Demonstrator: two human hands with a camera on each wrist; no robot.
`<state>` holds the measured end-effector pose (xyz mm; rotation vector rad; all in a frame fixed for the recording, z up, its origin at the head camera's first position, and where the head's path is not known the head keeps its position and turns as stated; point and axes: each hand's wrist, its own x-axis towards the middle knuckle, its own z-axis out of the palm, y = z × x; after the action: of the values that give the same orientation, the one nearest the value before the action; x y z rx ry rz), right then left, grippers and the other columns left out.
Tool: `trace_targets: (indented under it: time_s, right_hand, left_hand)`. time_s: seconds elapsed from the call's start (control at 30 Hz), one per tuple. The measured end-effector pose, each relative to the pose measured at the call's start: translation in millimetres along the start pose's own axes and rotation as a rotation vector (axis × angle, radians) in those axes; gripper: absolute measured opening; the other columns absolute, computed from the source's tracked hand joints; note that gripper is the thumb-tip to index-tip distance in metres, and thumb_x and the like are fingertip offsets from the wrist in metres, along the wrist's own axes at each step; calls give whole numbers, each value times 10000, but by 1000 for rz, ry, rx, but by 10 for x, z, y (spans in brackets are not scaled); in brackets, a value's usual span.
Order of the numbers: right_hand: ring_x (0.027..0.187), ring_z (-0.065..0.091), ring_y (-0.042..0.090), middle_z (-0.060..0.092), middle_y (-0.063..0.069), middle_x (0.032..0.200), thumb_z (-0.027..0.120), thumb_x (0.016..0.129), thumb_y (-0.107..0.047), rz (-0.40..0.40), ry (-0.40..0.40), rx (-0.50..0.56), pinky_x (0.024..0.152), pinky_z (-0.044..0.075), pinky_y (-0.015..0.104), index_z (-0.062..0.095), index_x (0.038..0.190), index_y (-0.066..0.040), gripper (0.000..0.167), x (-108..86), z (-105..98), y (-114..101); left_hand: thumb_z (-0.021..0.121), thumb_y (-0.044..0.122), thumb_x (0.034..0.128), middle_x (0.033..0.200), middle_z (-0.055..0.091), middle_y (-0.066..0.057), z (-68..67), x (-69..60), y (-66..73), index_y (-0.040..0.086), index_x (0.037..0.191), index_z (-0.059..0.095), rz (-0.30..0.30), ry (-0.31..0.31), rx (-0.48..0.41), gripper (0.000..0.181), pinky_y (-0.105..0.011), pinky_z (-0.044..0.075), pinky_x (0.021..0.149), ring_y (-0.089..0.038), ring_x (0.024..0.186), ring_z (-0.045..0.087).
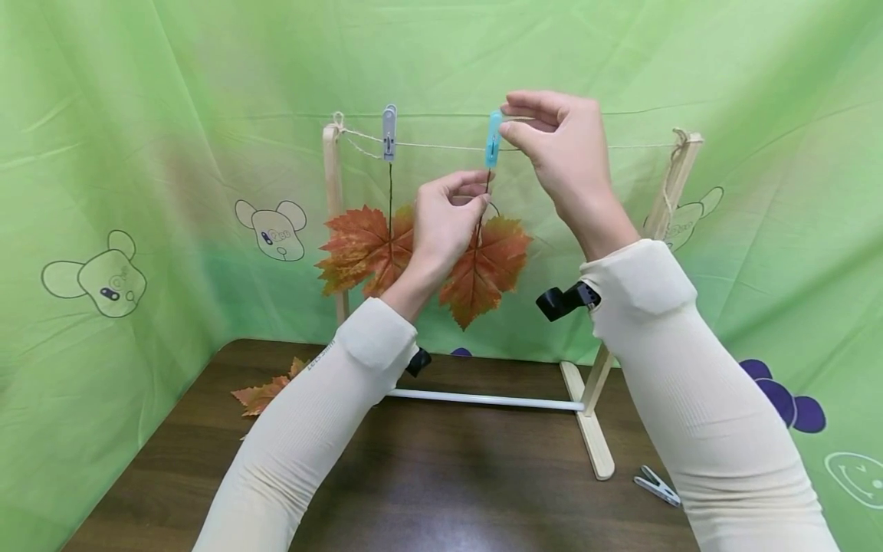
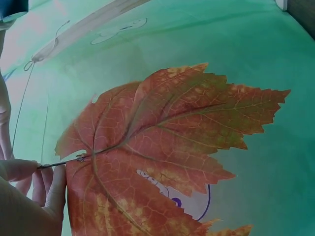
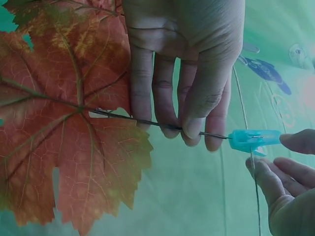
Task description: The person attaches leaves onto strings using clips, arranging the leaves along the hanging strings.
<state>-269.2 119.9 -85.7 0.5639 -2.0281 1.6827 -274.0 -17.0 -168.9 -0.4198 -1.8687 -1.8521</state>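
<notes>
My left hand (image 1: 447, 218) pinches the dark stem of an orange-red artificial maple leaf (image 1: 483, 268) between thumb and fingers. A teal clothespin (image 1: 493, 139) grips the top of that stem on the string (image 1: 441, 146). Beside the clothespin is my right hand (image 1: 562, 146), its thumb and fingers spread apart. In the right wrist view the thumb tip comes up to the end of the teal clothespin (image 3: 253, 140) without wrapping it. To the left, a grey clothespin (image 1: 389, 134) holds a second maple leaf (image 1: 369, 249) by its stem, partly behind my left hand.
The string runs between two wooden posts (image 1: 674, 184) of a stand with a white lower bar (image 1: 483, 398). Another leaf (image 1: 265, 395) lies on the brown table (image 1: 441, 475) by my left sleeve. A loose clothespin (image 1: 657, 486) lies near my right sleeve. Green curtain (image 1: 193, 115) surrounds the table.
</notes>
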Motion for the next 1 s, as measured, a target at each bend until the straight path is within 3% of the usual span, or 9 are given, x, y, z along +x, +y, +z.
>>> trace_targets:
  time_s: [0.1,0.23,0.5,0.73,1.0]
  right_hand:
    - [1149,730,139,716,129,1331,705,948,-37,-59,22,-35,1016,556,258,702,1328,-11,380,-62,-21,9]
    - [1142,733,164,716,140,1301,678,960,-20,-120,50,-58,1018,560,263,711,1295,7,337,-169,-68,34]
    - [1138,724,115,741,114,1285,680,979,-50,-156,74,-162,1046,548,262,725,1280,-11,307,-435,-222,153]
    - [1138,706,47,746,101,1293,689,983,-76,-187,68,-276,1009,560,237,736,1289,-41,311,-746,-359,306]
    - [1105,711,13,774,-9,1214,687,975,-49,-179,61,-281,955,554,158,741,1268,-21,299,-985,-563,511]
  left_hand:
    - [711,-10,953,1078,780,-164,7,-10,-18,28,1174,791,13,-6,1,238,-251,595,767,-317,1010,768]
    - [706,-19,952,1082,776,-180,8,-23,-33,15,1172,786,32,-14,2,237,-245,589,757,-347,1018,759]
    - [664,-9,970,1114,780,-163,-88,-59,-40,41,1262,753,40,-59,75,309,-241,587,831,-253,1008,757]
    - [669,4,984,1109,788,-147,-303,-207,-36,45,1295,732,92,-72,108,320,-288,589,917,-202,1013,742]
    - [695,43,987,1100,794,-86,-601,-450,-74,86,1253,760,66,-127,167,277,-303,577,929,-161,1012,736]
